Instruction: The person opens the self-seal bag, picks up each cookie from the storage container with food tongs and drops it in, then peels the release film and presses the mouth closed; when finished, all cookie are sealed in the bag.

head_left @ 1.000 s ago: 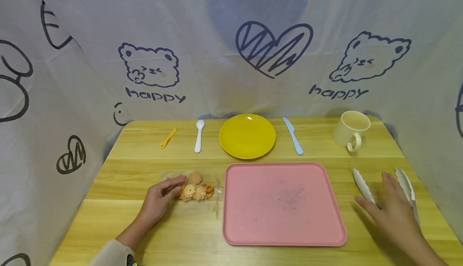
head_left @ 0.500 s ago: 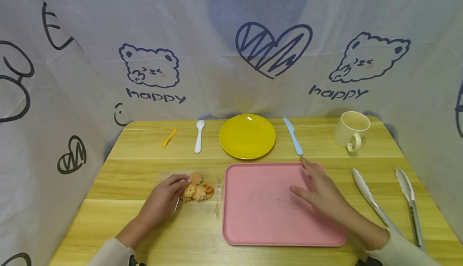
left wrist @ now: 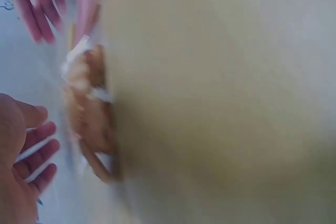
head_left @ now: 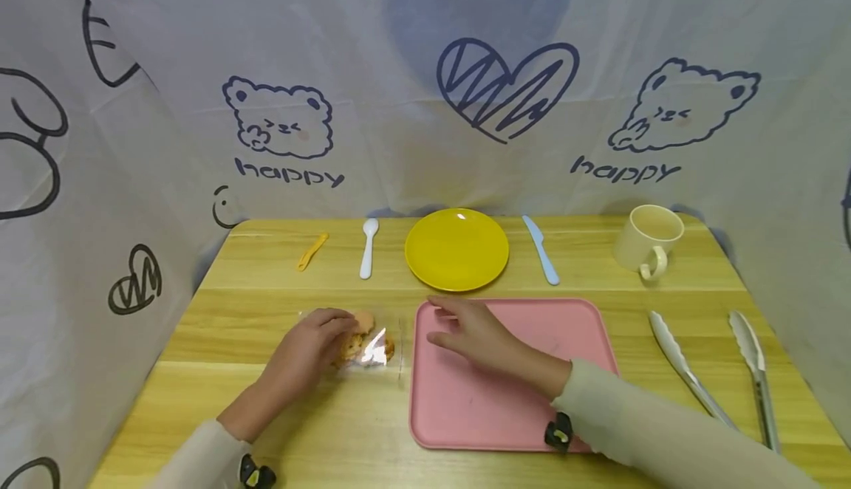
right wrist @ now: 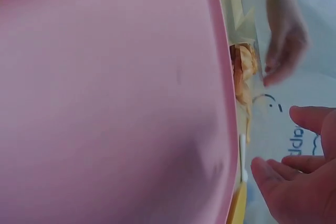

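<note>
A clear plastic bag of cookies [head_left: 380, 349] lies on the wooden table, left of the pink tray [head_left: 525, 400]. My left hand [head_left: 302, 352] is over the bag's left side in the head view. In the left wrist view that hand's fingers [left wrist: 39, 156] are loosely bent, with nothing between them, and the blurred cookie bag [left wrist: 89, 103] sits beside them. Above the tray's left part, my right hand [head_left: 475, 334] reaches toward the bag. Its fingers [right wrist: 268, 174] are spread apart and hold nothing in the right wrist view.
Along the back are a small yellow utensil [head_left: 312, 251], a white spoon [head_left: 368, 249], a yellow plate [head_left: 456, 250], a light-blue knife [head_left: 541, 250] and a cream mug [head_left: 645, 241]. Metal tongs [head_left: 691, 378] lie spread at the right. A printed cloth [head_left: 399, 142] hangs around the table.
My right hand has swept left from the tongs, across the tray, toward the cookie bag. My left hand has moved slightly further over the bag.
</note>
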Demonstrator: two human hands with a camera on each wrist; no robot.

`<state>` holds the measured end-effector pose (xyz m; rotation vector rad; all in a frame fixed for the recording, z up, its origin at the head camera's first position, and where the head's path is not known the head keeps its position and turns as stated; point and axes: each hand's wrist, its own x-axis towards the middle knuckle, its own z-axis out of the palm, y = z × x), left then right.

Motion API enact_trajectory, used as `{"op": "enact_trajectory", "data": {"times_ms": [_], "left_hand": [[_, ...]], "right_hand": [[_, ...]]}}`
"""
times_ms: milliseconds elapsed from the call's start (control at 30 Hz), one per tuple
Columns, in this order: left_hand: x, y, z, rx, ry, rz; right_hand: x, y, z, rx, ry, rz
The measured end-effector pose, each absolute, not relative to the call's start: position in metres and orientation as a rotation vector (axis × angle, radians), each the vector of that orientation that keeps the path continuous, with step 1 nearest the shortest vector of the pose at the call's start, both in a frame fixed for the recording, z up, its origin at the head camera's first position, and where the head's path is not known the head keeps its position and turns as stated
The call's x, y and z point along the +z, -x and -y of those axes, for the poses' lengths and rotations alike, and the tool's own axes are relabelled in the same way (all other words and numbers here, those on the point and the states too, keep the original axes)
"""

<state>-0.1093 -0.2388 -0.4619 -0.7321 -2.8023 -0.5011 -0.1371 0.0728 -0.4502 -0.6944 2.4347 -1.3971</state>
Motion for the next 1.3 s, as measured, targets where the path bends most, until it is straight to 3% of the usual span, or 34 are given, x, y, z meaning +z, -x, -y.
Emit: {"op": "enact_trajectory", "data": {"times_ms": [233, 500, 1033, 1300], "left_hand": [[-0.444, 0.147, 0.212, -0.884, 0.579, 2.993], [-0.446, 0.182, 0.189, -0.990, 0.661, 3.213], [-0.460, 0.188, 0.196, -1.663, 0.626, 3.100], [-0.460, 0.189, 0.201, -1.794, 0.582, 3.062]], "right_hand": [[-0.456, 0.164, -0.025, -1.338, 0.651, -2.484], [-0.465, 0.182, -0.004, -1.281, 0.577, -2.521], [-0.484, 0.173, 0.000, -1.438, 0.679, -2.730], [-0.484, 0.173, 0.002, -1.430, 0.602, -2.686]]}}
